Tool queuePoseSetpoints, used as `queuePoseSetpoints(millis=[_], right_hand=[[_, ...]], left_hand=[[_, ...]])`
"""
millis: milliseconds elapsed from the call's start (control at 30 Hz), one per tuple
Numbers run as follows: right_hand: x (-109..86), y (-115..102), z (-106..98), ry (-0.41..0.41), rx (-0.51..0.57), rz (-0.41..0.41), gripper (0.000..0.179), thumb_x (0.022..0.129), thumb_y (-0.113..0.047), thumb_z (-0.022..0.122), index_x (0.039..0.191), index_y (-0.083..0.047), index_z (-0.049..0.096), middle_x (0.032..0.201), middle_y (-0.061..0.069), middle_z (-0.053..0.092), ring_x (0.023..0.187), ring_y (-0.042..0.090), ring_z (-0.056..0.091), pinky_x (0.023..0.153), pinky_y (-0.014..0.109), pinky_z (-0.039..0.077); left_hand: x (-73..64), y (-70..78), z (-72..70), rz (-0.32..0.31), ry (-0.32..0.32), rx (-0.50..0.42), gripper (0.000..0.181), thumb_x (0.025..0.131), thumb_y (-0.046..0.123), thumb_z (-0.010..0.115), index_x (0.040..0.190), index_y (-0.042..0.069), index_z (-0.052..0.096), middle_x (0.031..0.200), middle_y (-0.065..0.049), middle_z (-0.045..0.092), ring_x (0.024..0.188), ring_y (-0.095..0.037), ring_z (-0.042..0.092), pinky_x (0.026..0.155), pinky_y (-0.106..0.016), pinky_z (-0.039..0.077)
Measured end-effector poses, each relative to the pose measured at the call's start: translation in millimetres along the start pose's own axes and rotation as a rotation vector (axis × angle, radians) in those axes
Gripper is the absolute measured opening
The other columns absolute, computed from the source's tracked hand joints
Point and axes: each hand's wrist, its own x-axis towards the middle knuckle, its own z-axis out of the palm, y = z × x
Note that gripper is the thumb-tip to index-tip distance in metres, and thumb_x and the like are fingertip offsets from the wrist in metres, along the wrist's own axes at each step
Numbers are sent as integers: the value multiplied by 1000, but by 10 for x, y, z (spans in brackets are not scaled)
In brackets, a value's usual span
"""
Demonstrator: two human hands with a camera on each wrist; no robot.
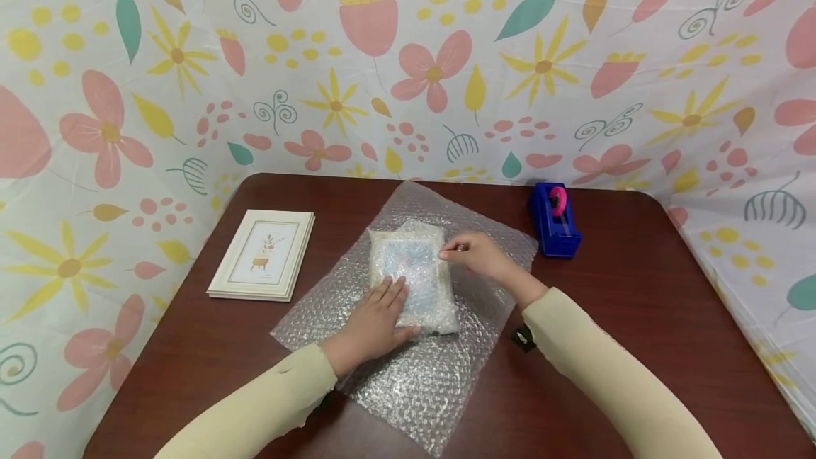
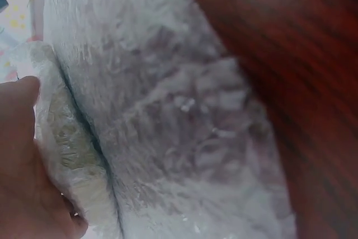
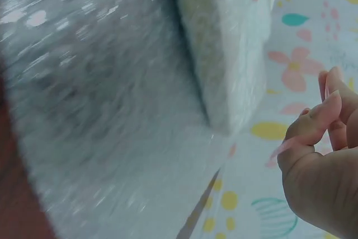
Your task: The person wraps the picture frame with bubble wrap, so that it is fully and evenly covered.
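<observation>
A picture frame wrapped in bubble wrap (image 1: 422,282) lies on a larger flat sheet of bubble wrap (image 1: 414,384). My left hand (image 1: 375,319) rests on the wrapped frame's lower left part, fingers extended over its face and thumb toward its lower edge. At the upper right edge of the bundle is my right hand (image 1: 479,258). Thumb and fingers there pinch a small clear strip of tape (image 3: 281,149), which looks faintly pink in the right wrist view. Seen from the left wrist, the bundle's side (image 2: 72,138) stands thick above the sheet.
A white picture frame (image 1: 261,253) with a plant print lies at the left, apparently on top of another frame. At the back right stands a blue tape dispenser (image 1: 553,225) with a pink roll. A floral cloth (image 1: 433,41) hangs behind the dark wooden table (image 1: 637,289).
</observation>
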Motion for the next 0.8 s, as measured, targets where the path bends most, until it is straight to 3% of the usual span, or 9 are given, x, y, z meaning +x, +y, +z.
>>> queuePoseSetpoints(millis=[133, 300, 467, 800], right_hand=[[104, -106, 114, -29, -7, -17, 22, 98, -18, 69, 110, -1, 76, 104, 17, 71, 57, 11, 44, 55, 26, 43], [186, -221, 213, -45, -36, -54, 22, 97, -18, 70, 107, 0, 77, 105, 17, 74, 71, 10, 54, 66, 25, 47], [255, -301, 300, -93, -57, -75, 22, 97, -19, 70, 104, 0, 78, 110, 17, 76, 93, 19, 65, 80, 29, 53], [433, -349, 562, -152, -84, -46, 18, 96, -18, 72, 101, -2, 79, 106, 14, 79, 96, 20, 71, 88, 32, 58]], left_hand=[[3, 3, 5, -6, -1, 22, 81, 102, 56, 53, 159, 2, 34, 170, -13, 29, 158, -36, 27, 129, -50, 28], [-3, 5, -4, -5, 2, 35, 80, 102, 57, 52, 159, 3, 35, 170, -12, 29, 158, -35, 28, 129, -50, 28], [-12, 5, -26, -16, -14, 32, 80, 102, 57, 51, 159, 3, 35, 170, -12, 28, 158, -35, 26, 129, -49, 27], [-24, 34, -41, -11, -7, 38, 79, 102, 56, 52, 158, 3, 36, 169, -13, 30, 158, -35, 28, 129, -49, 29]])
